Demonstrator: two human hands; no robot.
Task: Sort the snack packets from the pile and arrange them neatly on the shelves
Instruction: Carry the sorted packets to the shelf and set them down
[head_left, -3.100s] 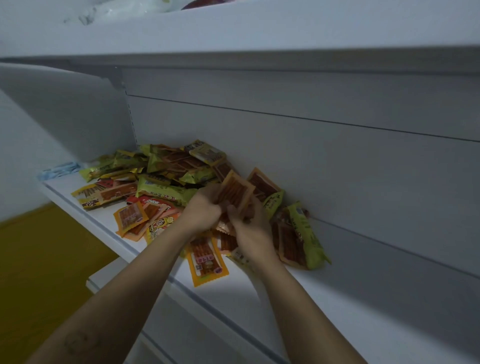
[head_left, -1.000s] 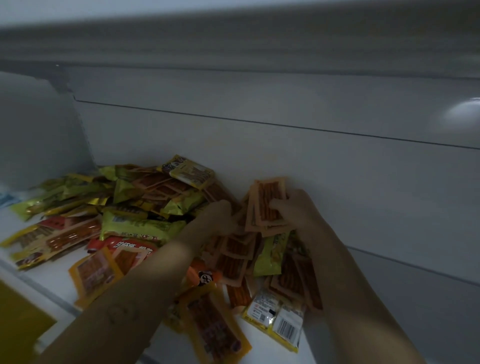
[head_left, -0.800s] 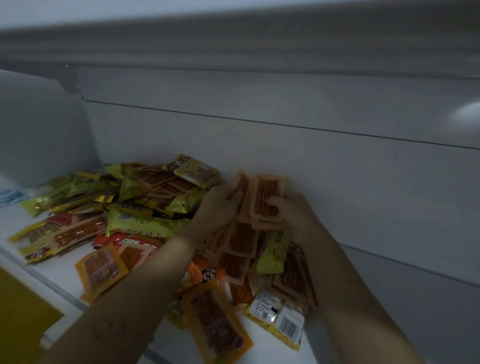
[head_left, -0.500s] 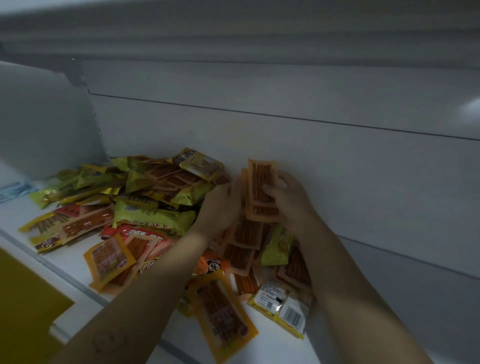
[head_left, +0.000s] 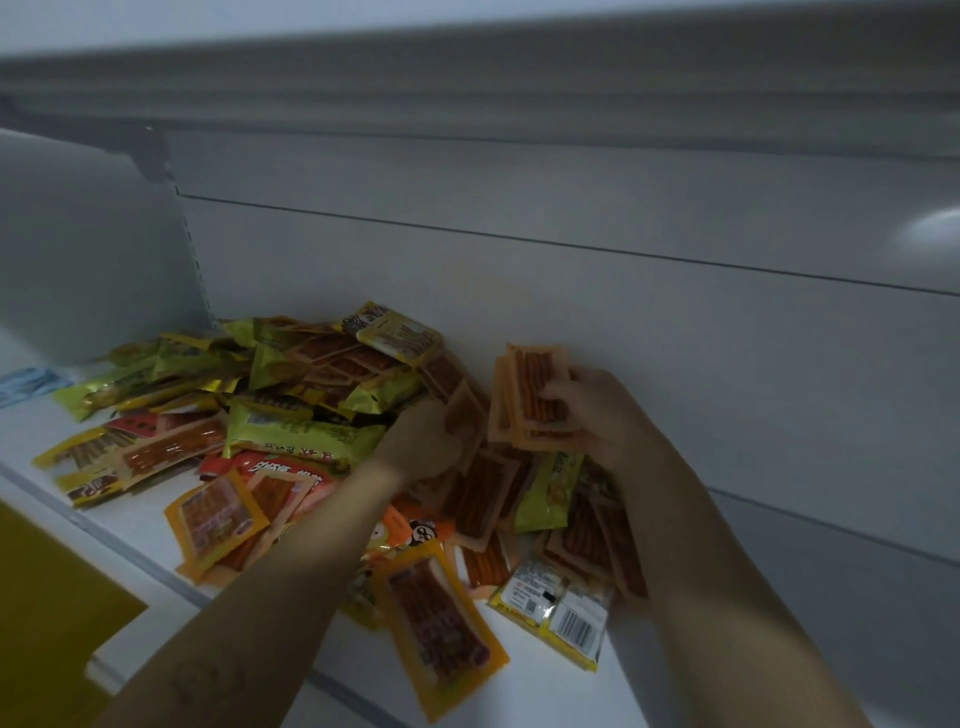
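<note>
My right grip (head_left: 597, 415) is closed round a stack of orange packets (head_left: 535, 395); thumb on the front face, fingers curled behind, the stack upright and lifted clear of the heap, close to the white back panel (head_left: 701, 338). My left grip (head_left: 423, 441) is low over the pile, seen from its back, fingers curled; it pinches a single orange packet (head_left: 464, 410) that stands tilted, just left of the stack and apart from it; how far the fingers wrap it is hidden behind the hand.

The pile of snack packets (head_left: 291, 395) lies loose on the white shelf (head_left: 124, 514), spread from the left end to beneath my right wrist; orange strips, yellow-green pouches and red ones overlap with no order. A long yellow-green packet (head_left: 306, 439) lies across the middle, touching my left wrist; a yellow packet with dark print (head_left: 397, 332) sits on top at the back. Nearest me, a yellow-orange packet (head_left: 441, 623) lies flat between my forearms; beside it, a packet with a barcode (head_left: 566, 613) lies face down under my right forearm.

The upper shelf (head_left: 467, 78) hangs overhead, leaving everything dim; a pale blue item (head_left: 26, 382) lies at the far left, too blurred to name.
</note>
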